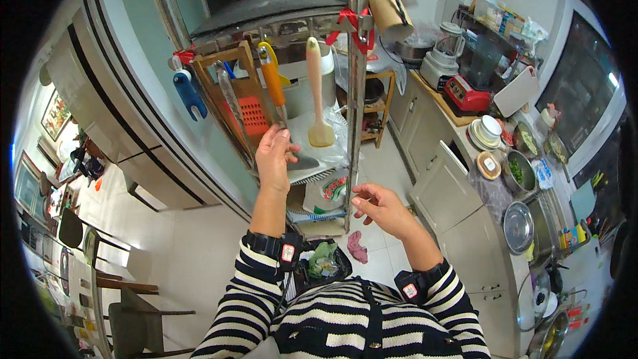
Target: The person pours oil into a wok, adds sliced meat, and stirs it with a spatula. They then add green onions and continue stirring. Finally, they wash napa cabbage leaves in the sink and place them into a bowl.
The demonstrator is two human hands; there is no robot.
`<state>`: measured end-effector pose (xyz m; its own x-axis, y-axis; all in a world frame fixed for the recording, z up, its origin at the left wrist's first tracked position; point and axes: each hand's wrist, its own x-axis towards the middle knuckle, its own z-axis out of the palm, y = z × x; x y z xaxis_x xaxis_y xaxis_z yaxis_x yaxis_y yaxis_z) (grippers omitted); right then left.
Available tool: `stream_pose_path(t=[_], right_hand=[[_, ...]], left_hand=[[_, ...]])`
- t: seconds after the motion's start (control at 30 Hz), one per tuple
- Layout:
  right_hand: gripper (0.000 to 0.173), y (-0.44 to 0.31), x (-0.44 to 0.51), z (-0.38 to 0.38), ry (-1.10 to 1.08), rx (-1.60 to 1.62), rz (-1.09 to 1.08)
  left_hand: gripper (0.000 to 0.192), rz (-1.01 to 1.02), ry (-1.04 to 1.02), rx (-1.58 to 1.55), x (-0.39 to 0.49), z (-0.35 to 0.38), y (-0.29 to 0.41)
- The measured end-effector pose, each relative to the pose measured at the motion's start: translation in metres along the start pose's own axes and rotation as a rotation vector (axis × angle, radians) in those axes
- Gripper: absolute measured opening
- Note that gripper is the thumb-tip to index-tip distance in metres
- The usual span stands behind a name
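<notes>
My left hand [275, 157] is raised at the metal rack, its fingers at the lower shaft of an orange-handled utensil [272, 77] that hangs there; whether they grip it I cannot tell. A dark, blade-like end [303, 163] shows just beyond those fingers. To its right hangs a spatula with a pale pink handle and a cream-coloured head [321, 134]. Tongs [230, 94] and a wood-framed grater with an orange panel [253, 115] hang to the left. Beside the rack's front post [353, 124], my right hand [381, 208] is held with curled, parted fingers and nothing seen in it.
A bin with a green bag [323, 259] stands below my hands, with a pink cloth [357, 248] on the floor beside it. The right-hand counter holds a red appliance [467, 93], a blender [445, 55], bowls and a metal lid [518, 227]. One cabinet door [445, 184] stands ajar.
</notes>
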<state>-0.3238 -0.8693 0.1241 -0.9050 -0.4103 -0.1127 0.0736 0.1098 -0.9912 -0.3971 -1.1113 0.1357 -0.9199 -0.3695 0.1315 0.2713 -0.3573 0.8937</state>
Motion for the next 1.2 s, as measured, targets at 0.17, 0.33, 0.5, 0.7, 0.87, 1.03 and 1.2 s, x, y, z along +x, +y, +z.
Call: stream_pose_path(t=[0.17, 0.33, 0.5, 0.7, 0.87, 1.03, 1.2], right_hand=[[0.031, 0.000, 0.018, 0.011, 0.005, -0.037, 0.024], [0.028, 0.003, 0.024, 0.021, 0.025, -0.009, 0.030], [0.028, 0.003, 0.018, 0.027, 0.051, 0.005, 0.026], [0.041, -0.006, -0.023, 0.008, 0.159, 0.196, 0.024], [0.075, -0.010, -0.106, -0.031, 0.236, 0.450, 0.031], [0.087, -0.001, -0.199, -0.048, 0.383, 0.629, 0.029], [0.069, 0.017, -0.309, -0.050, 0.640, 0.911, -0.150]], left_hand=[[0.035, 0.109, -0.182, 0.187, 0.015, -0.001, 0.018], [0.027, 0.080, -0.281, 0.136, 0.009, -0.002, 0.029], [0.019, 0.172, -0.321, 0.179, 0.003, 0.001, 0.031], [0.026, 0.253, -0.803, 0.441, -0.021, 0.039, 0.006], [0.025, 0.218, -1.178, 0.398, -0.078, 0.112, -0.044], [0.019, 0.090, -1.517, 0.283, -0.167, 0.188, -0.105], [0.010, -0.232, -1.747, -0.037, -0.301, 0.254, -0.149]])
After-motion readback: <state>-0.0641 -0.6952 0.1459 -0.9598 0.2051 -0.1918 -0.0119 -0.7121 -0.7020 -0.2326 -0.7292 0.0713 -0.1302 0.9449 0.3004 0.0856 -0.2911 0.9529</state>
